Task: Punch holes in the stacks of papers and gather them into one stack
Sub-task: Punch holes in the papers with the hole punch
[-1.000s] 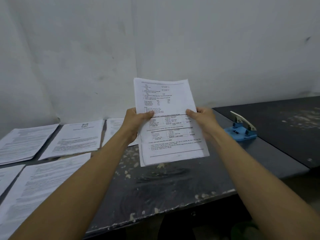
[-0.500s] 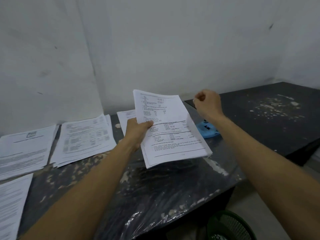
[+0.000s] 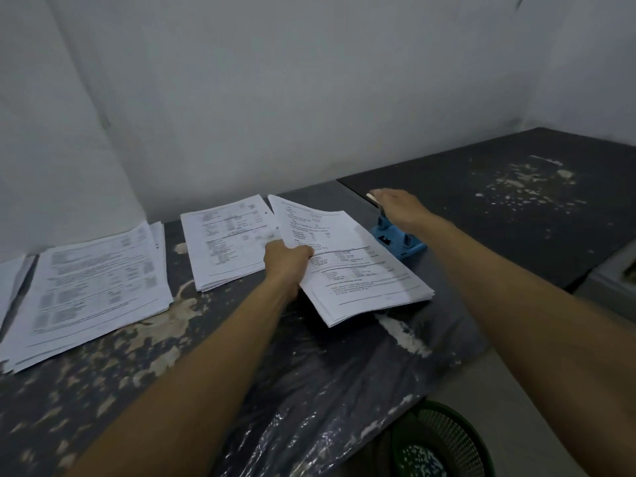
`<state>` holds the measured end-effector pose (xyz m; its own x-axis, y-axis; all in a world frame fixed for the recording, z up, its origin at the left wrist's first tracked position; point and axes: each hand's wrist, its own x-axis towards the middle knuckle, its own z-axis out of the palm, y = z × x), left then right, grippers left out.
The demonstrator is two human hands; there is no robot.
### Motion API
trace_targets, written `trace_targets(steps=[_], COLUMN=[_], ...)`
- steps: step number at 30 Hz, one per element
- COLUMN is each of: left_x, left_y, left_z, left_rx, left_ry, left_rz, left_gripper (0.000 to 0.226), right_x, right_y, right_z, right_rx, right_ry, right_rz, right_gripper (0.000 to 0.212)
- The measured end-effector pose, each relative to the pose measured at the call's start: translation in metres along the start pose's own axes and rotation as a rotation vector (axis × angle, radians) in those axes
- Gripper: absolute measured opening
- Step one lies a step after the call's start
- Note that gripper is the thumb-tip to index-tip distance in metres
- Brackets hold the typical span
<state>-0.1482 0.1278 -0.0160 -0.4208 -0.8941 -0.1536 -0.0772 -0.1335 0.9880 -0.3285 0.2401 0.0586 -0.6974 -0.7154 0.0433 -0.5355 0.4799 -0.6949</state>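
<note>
Gripping a stack of printed papers (image 3: 358, 270) along its left edge, the person's left hand (image 3: 287, 261) has its thumb laid across the top sheet and its fingers curled out of sight beneath, holding the stack tilted just above the dark, paint-flecked table (image 3: 241, 356), with its far corner raised and its right edge reaching the blue hole punch (image 3: 399, 241). The right hand (image 3: 401, 210) lies palm-down over the punch's pale lever, fingers stretched forward and close together; whether they press the lever or only rest on it cannot be told. The punch sits at the right edge of the table, beside the seam where a second, darker tabletop (image 3: 516, 208) begins. Left of the punch, beyond the held stack, a second stack of papers (image 3: 227, 246) lies flat near the white wall (image 3: 309, 98), small holes showing near its top edge. Farther left of the punch, a larger stack (image 3: 99, 287) lies flat, and another sheaf (image 3: 10, 287) is cut off by the frame's left edge. Nearer the person than the punch, bare tabletop under crinkled clear plastic runs to the table's front edge. Below that edge, near the right forearm, stands a green mesh wastebasket (image 3: 444, 442).
</note>
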Motion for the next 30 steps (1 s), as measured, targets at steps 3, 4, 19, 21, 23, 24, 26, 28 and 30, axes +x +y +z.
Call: trace_targets(steps=[3, 4, 19, 21, 23, 24, 26, 28, 30], left_x=[0.008, 0.010, 0.019, 0.017, 0.015, 0.015, 0.015, 0.015, 0.014], left_y=[-0.002, -0.002, 0.005, 0.004, 0.001, -0.001, -0.006, -0.010, -0.013], left_z=[0.015, 0.019, 0.056, 0.059, 0.061, 0.061, 0.059, 0.059, 0.059], left_rx=[0.010, 0.006, -0.031, -0.039, -0.057, -0.068, -0.084, -0.087, -0.090], left_ry=[0.032, 0.035, 0.017, 0.016, 0.018, 0.019, 0.021, 0.025, 0.029], left_rz=[-0.022, -0.028, -0.093, -0.091, -0.082, -0.082, -0.088, -0.102, -0.115], left_gripper=[0.032, 0.032, 0.027, 0.030, 0.029, 0.030, 0.032, 0.029, 0.028], right_x=[0.001, 0.000, 0.009, 0.011, 0.011, 0.011, 0.010, 0.009, 0.009], right_y=[0.004, 0.004, 0.008, 0.010, 0.010, 0.010, 0.009, 0.009, 0.010], right_z=[0.000, -0.001, -0.010, -0.009, -0.008, -0.008, -0.008, -0.006, -0.004], right_rx=[0.029, 0.024, -0.014, -0.007, 0.018, 0.024, 0.033, 0.042, 0.045], right_ry=[-0.053, -0.072, -0.192, -0.200, -0.196, -0.193, -0.190, -0.190, -0.196], right_rz=[0.021, 0.018, 0.080, 0.103, 0.127, 0.131, 0.142, 0.163, 0.177], right_gripper=[0.050, 0.050, 0.047, 0.046, 0.046, 0.047, 0.049, 0.053, 0.056])
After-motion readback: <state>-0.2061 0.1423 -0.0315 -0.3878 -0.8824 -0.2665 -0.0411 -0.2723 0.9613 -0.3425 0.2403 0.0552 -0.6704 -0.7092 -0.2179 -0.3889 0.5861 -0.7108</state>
